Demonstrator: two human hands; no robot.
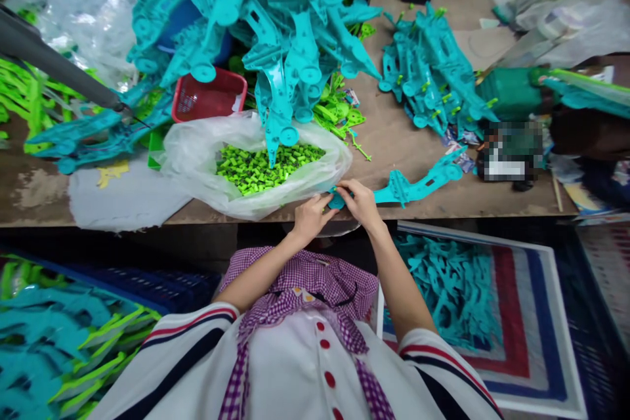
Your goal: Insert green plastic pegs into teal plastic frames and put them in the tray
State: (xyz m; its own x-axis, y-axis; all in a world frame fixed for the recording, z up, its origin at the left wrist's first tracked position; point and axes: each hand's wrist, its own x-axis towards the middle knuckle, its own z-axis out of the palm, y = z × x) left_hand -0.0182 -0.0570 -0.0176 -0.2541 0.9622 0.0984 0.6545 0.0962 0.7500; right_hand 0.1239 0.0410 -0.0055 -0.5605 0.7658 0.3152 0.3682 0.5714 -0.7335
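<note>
A long teal plastic part (418, 185) lies along the front edge of the brown table (394, 138). My right hand (361, 202) grips its near end, fingers curled over the round tip. My left hand (310, 215) meets that same end from the left, thumb and fingers pinched against it. Whether a small green piece is between the fingers is hidden. Just behind my hands sits a clear plastic bag (197, 157) holding several small bright green pegs (260, 167).
A big heap of teal parts (275, 20) fills the table's back, with a second pile (428, 72) at the right. A red basket (207, 95) stands behind the bag. A striped tray (536, 335) with teal parts lies on the floor at right. Stacked teal and green parts (54, 341) sit lower left.
</note>
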